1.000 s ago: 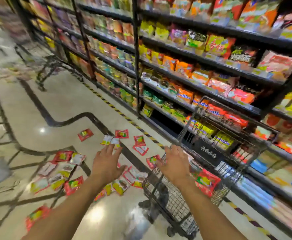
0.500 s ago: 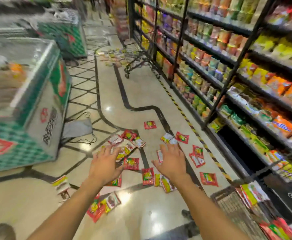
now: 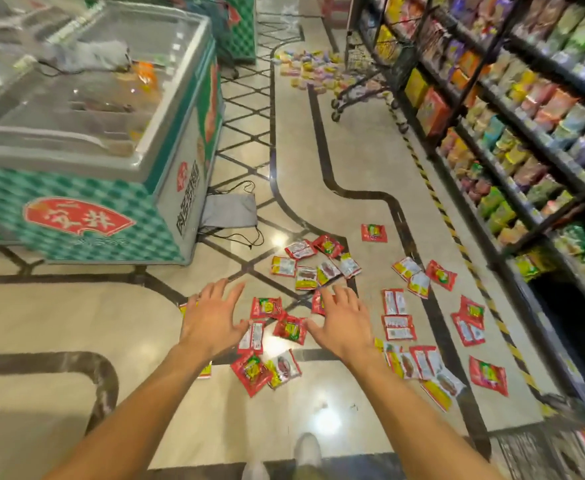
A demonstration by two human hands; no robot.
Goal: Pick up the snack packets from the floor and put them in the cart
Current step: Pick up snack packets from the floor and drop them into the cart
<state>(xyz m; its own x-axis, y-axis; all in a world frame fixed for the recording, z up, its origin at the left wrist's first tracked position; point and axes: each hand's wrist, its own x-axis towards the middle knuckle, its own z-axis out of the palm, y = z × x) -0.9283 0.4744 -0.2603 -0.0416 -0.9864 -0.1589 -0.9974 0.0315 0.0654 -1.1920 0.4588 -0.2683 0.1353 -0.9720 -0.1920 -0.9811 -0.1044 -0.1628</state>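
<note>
Snack packets [image 3: 291,329], mostly red with some showing white backs, lie scattered over the polished floor [image 3: 353,150] in front of you. None of them is in your grasp. Your left hand [image 3: 211,322] hovers over the left edge of the scatter with its fingers spread and straight, holding nothing. Your right hand [image 3: 346,327] is spread the same way and is just as empty, with its fingertips above a red packet at the middle of the spill. Several packets sit between your two hands, and more trail off to your right towards the yellow-and-black floor tape. One lone packet [image 3: 374,233] lies farthest out, apart from the rest.

The cart [image 3: 526,445] is at your lower right, only its blurred wire corner in view, with what look like packets inside. It stands against the stocked shelves [image 3: 526,133] that run along your right.

To your left is a green chest freezer [image 3: 93,237] with a glass lid, and a grey drawstring bag [image 3: 228,209] lies on the floor against its end. Far up the aisle, a second cart [image 3: 363,74] stands beside another pile of packets. Your shoe [image 3: 306,448] shows at the bottom edge.
</note>
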